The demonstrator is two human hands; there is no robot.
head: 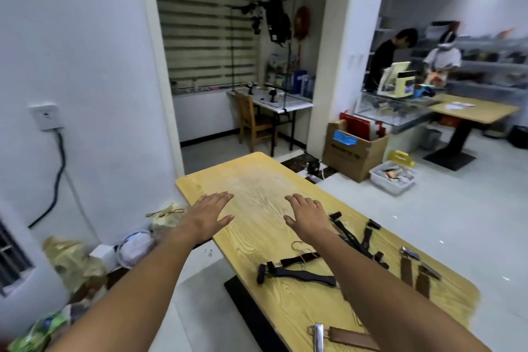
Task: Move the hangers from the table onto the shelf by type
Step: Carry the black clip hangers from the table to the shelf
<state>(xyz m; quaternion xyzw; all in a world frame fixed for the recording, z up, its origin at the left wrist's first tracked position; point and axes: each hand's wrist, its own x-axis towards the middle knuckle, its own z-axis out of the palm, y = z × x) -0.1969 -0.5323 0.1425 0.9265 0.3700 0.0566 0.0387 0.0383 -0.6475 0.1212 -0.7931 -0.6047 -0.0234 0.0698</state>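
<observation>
While the left hand (210, 216) and right hand (307, 216) spread empty fingers (223, 197), the right forearm (371, 280) covers some hangers (303, 273).

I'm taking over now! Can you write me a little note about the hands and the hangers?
Left hand: open, flat over the pale wooden table, holding nothing.
Right hand: the same.
Black clip hangers lie mid-table, more in a pile beside the right forearm.
Brown wooden hangers with metal clamps lie near the right edge, another brown hanger at the near edge.
Done: nothing; every hanger in view is on the table.
Left: carry all to the shelf, by type.
</observation>
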